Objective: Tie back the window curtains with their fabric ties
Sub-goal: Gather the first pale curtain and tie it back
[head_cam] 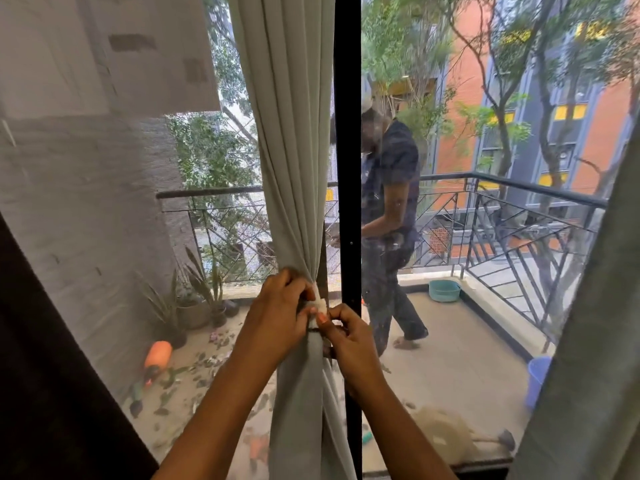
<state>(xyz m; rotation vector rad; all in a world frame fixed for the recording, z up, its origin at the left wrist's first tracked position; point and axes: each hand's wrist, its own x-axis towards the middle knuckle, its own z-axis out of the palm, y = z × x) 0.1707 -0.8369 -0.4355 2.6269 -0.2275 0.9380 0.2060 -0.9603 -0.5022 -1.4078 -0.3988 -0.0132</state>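
Observation:
A pale grey-green curtain (289, 140) hangs in front of the window, gathered into a narrow bunch at waist height beside the black window frame post (347, 168). A small white fabric tie (319, 303) sits at the gathered point. My left hand (280, 313) grips the bunched curtain from the left, its fingers curled at the tie. My right hand (348, 336) pinches the tie from the right, thumb and fingers closed on it. A second grey curtain (595, 323) hangs loose along the right edge.
Beyond the glass is a balcony with a metal railing (519, 192), potted plants (194, 299), a teal basin (444, 290), a blue bucket (538, 379) and an orange object (158, 355). A person (391, 209) walks across the balcony. A dark wall (52, 393) fills the lower left.

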